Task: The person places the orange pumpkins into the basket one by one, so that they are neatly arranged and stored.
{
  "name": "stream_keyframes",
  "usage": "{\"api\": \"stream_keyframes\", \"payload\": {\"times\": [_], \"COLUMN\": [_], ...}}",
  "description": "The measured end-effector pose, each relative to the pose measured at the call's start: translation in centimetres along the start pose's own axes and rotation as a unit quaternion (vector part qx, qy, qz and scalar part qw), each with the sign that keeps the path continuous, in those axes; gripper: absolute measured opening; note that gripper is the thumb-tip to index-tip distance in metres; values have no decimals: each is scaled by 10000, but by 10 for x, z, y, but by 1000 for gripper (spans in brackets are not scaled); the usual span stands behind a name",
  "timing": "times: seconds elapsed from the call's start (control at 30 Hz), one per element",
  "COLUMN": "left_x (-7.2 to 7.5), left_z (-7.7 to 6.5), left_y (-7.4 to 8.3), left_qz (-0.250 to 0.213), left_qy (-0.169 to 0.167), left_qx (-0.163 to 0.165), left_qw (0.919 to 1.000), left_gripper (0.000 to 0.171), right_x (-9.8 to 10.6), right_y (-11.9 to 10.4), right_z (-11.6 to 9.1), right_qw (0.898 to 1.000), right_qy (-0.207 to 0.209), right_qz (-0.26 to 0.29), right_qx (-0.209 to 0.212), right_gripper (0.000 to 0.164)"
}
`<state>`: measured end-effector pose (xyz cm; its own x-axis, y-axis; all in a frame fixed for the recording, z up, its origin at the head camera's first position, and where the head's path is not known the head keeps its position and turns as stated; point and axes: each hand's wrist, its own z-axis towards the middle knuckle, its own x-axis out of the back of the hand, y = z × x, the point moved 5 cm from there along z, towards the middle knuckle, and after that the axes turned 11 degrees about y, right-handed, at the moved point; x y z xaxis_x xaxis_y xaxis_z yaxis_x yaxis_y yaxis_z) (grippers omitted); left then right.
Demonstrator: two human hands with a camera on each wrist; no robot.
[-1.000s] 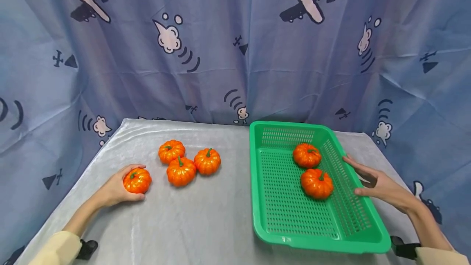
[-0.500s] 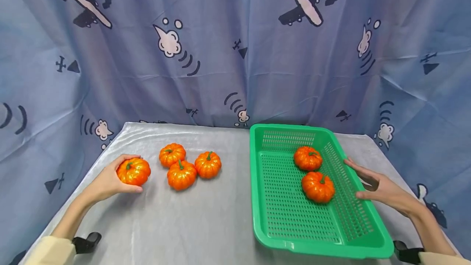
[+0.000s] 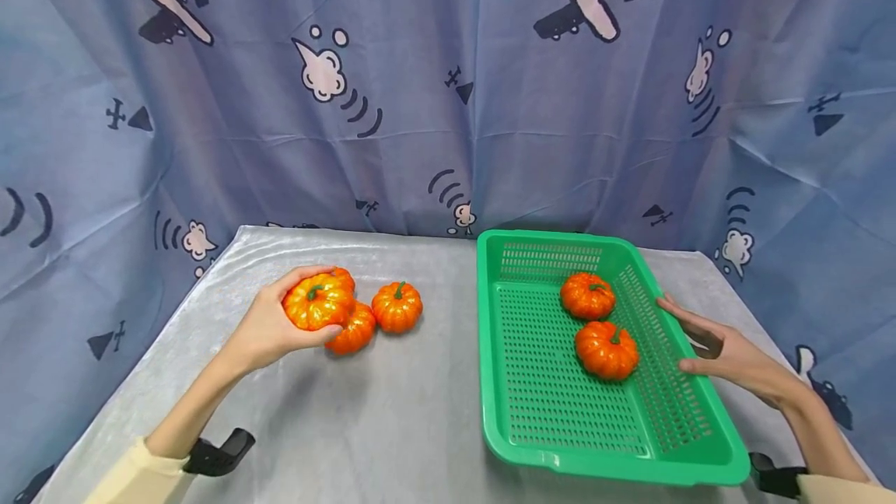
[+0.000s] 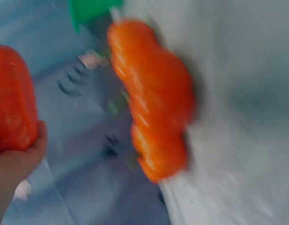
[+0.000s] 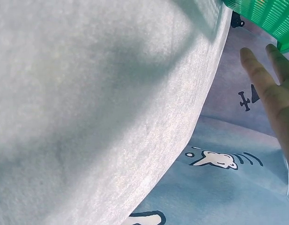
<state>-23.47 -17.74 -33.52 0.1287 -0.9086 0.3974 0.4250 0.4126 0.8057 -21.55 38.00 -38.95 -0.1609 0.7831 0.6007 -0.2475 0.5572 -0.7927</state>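
Note:
My left hand (image 3: 269, 329) grips a small orange pumpkin (image 3: 318, 303) with a green stem, thumb at the near side and fingers at the far side. It is raised above the table and overlaps a back pumpkin (image 3: 343, 277) and a front pumpkin (image 3: 355, 331) in the head view. Right of these sits another pumpkin (image 3: 397, 306). The left wrist view, blurred, has the held pumpkin (image 4: 11, 98) at its left edge. My right hand (image 3: 735, 360) rests at the right rim of a green plastic basket (image 3: 616, 470), its fingers fairly straight and its thumb apart.
Two pumpkins, one farther back (image 3: 588, 295) and one nearer (image 3: 607, 350), lie inside the basket toward its right wall. A pale grey cloth (image 3: 420, 426) covers the table. Behind it hangs a blue curtain (image 3: 406, 169) with airplane prints.
My left hand has lifted its pumpkin off the cloth and carried it right, over toward the group of pumpkins. The right hand has stayed at the basket's rim.

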Motion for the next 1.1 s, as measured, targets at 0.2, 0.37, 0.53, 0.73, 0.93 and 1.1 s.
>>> {"api": "stream_keyframes", "payload": {"times": [0.2, 0.37, 0.53, 0.73, 0.93, 1.1], "left_x": [-37, -70, -109, -163, -211, -242], "left_z": [9, 16, 15, 1, -18, -22], "left_y": [34, 65, 80, 85, 92, 93], "left_qz": [-324, -632, -1359, -2095, -2671, -2671], "left_qy": [-419, -650, -935, -1472, -1868, -1980], "left_qx": [60, 65, 156, 371, 561, 609], "left_qw": [9986, 9959, 9862, 9660, 9437, 9412], "left_gripper": [74, 72, 71, 70, 65, 64], "right_x": [1, 1, -1, -1, 1, 0], "right_y": [1, 3, 3, 3, 3, 5], "right_z": [-2, -3, 0, 0, 1, 0], "right_qw": [10000, 10000, 10000, 10000, 9999, 9999], "right_qy": [18, 31, 21, 75, 79, 101], "right_qz": [18, -16, 20, 49, 31, 27], "right_qx": [-37, -27, -5, -23, -76, -40], "right_gripper": [74, 74, 75, 74, 74, 74]}}
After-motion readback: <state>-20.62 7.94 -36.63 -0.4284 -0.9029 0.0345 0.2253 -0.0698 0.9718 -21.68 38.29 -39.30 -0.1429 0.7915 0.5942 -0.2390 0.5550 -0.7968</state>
